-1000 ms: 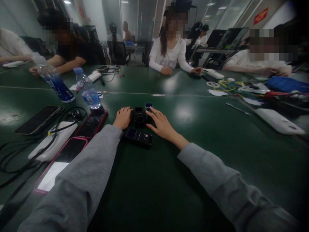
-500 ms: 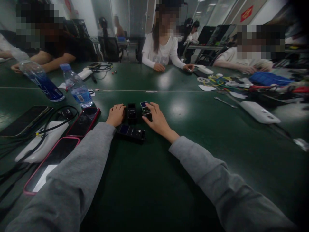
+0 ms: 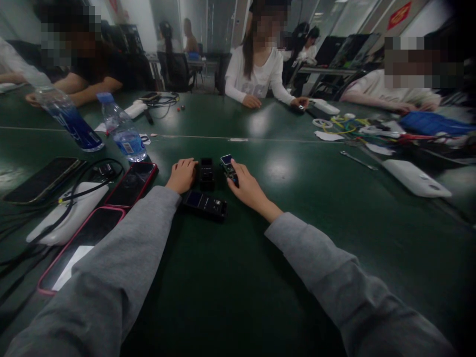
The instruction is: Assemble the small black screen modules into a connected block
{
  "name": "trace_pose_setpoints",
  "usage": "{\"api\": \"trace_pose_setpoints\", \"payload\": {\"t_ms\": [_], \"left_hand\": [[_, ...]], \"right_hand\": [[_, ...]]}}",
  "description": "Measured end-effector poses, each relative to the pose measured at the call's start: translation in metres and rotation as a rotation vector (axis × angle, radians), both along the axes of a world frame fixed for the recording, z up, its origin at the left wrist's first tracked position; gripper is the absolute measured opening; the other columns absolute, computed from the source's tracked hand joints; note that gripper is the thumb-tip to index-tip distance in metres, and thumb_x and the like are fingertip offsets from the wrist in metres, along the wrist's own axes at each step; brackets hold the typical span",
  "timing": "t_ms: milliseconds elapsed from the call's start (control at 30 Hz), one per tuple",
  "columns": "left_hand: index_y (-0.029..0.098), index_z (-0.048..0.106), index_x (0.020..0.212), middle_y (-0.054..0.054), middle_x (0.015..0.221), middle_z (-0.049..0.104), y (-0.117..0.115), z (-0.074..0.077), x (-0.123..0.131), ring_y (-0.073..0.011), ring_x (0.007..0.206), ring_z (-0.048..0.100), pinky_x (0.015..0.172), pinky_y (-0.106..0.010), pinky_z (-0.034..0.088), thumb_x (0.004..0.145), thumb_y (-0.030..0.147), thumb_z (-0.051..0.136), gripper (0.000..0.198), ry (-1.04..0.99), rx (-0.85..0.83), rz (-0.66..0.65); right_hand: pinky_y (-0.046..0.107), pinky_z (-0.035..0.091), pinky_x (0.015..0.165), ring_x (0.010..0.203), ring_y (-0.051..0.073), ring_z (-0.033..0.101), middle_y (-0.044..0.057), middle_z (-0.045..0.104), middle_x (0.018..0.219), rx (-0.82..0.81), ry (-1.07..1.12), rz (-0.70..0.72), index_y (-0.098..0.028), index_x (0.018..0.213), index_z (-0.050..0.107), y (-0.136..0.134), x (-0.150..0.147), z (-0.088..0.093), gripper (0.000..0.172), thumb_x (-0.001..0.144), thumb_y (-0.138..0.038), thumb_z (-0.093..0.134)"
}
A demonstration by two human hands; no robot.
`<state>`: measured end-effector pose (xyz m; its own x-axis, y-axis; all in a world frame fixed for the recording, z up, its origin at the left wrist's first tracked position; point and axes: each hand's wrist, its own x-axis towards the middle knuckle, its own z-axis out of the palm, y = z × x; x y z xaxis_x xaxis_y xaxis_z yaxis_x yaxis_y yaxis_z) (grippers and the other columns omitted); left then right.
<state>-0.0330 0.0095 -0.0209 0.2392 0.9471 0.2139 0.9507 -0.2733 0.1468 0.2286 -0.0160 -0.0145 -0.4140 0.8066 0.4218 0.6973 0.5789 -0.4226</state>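
My right hand [image 3: 247, 186] has its thumb and fingers around a small circuit board [image 3: 228, 166] with a little screen at its far end. Part of the board is hidden under the fingers. My left hand [image 3: 182, 176] rests on the table with its fingers forward, right beside a small black case [image 3: 207, 173]; whether it touches the case I cannot tell. Nearer to me, a second black device [image 3: 205, 205] with a dark screen and small buttons lies slightly slanted.
To the left lie a red-edged phone [image 3: 132, 184], a pink-edged phone [image 3: 84, 248], a white power bank [image 3: 67, 213] and cables. Two bottles [image 3: 128, 136] stand beyond. A wrench [image 3: 359, 161] and a white device [image 3: 416, 178] are at right. Several people sit across the table.
My view has shifted slightly. My right fingers have closed in around the circuit board, the forefinger now lying along its edge. My left hand stays beside the black case.
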Motion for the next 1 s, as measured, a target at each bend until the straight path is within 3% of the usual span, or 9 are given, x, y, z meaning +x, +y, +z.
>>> {"api": "trace_pose_setpoints", "payload": {"t_ms": [233,533,733,867,1000], "left_hand": [[0.016,0.047,0.138,-0.012,0.15,0.045,-0.002,0.002,0.001,-0.0307,0.135,0.039,0.108,-0.051,0.037,0.091,0.013,0.042,0.048,-0.006,-0.007,-0.001],[0.017,0.048,0.137,-0.012,0.149,0.046,-0.003,0.003,0.003,-0.029,0.135,0.038,0.109,-0.05,0.035,0.094,0.014,0.039,0.044,-0.032,0.001,0.003],[0.017,0.048,0.138,-0.012,0.149,0.046,-0.004,0.003,0.002,-0.0286,0.135,0.039,0.108,-0.049,0.036,0.095,0.017,0.039,0.043,-0.035,0.01,-0.003],[0.016,0.048,0.138,-0.012,0.149,0.046,-0.003,0.001,0.001,-0.0288,0.135,0.039,0.107,-0.049,0.036,0.096,0.018,0.039,0.043,-0.025,0.013,-0.004],[0.016,0.048,0.137,-0.012,0.149,0.047,-0.001,-0.002,0.001,-0.0288,0.135,0.039,0.107,-0.049,0.036,0.097,0.019,0.038,0.042,-0.022,0.021,-0.004]], "right_hand": [[0.054,0.055,0.093,0.117,0.037,0.056,0.019,0.037,0.145,-0.009,-0.01,-0.038,-0.018,0.154,0.024,-0.001,0.0,0.0,0.067,0.091,-0.028,0.046],[0.054,0.056,0.087,0.107,0.035,0.061,0.018,0.052,0.132,0.003,-0.018,-0.074,-0.015,0.143,0.039,-0.002,0.001,0.005,0.058,0.091,-0.038,0.051],[0.049,0.056,0.084,0.103,0.032,0.063,0.015,0.057,0.128,-0.001,0.049,-0.081,-0.018,0.135,0.045,-0.007,0.015,0.007,0.051,0.087,-0.031,0.054],[0.049,0.055,0.085,0.101,0.032,0.064,0.014,0.059,0.128,-0.028,0.032,-0.123,-0.021,0.136,0.047,-0.013,0.062,0.004,0.053,0.086,-0.036,0.055],[0.048,0.051,0.09,0.104,0.032,0.064,0.013,0.062,0.124,-0.03,0.009,-0.269,-0.025,0.136,0.049,-0.037,0.17,-0.003,0.057,0.083,-0.046,0.06]]}}
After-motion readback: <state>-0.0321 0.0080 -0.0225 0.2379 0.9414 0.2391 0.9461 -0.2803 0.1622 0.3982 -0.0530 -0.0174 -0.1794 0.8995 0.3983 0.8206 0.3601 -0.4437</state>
